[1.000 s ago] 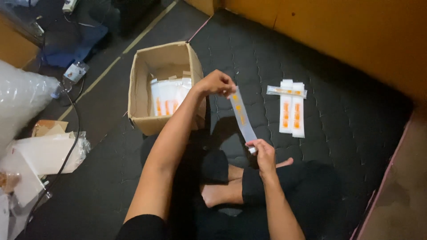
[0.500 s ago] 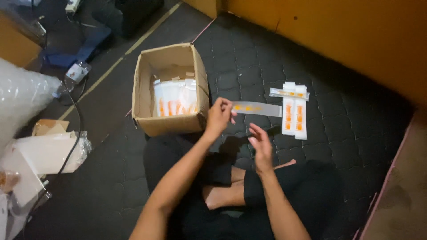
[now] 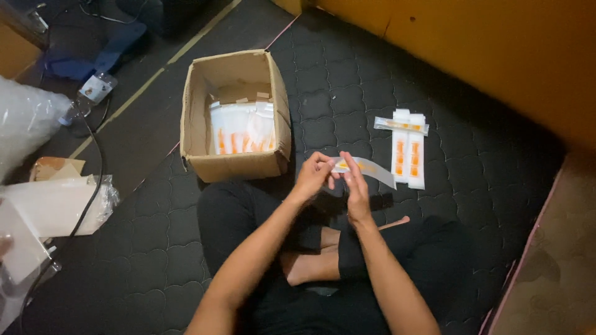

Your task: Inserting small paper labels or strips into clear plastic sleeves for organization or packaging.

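— What has moved since half a second ago?

— My right hand [image 3: 357, 186] has come up from my lap to meet my left hand [image 3: 313, 175], and the narrow clear packet [image 3: 366, 169] with orange print now sits between both of them instead of in the left alone.

— What can't you make out?

— The packet's near end is hidden behind my fingers, so I cannot tell how it is sealed. The white pouches [image 3: 243, 127] in the cardboard box [image 3: 234, 162] overlap, and the box wall cuts off their lower ends; I cannot count them. At the left edge, the crumpled plastic bags [image 3: 59, 201] run out of view.

— What can you count?

— One box, one packet in my hands, one packet [image 3: 401, 125] lying across the top of the flat stack [image 3: 408, 156] on the dark quilted mat [image 3: 347, 80]. The stack shows two columns side by side.

— And your fingers?

— Left thumb and fingertips are pinched shut on the packet's near end. The right fingers are nearly straight, close together, pressing its middle. The packet hovers above my crossed legs, just in front of the box, its far end pointing toward the stack.
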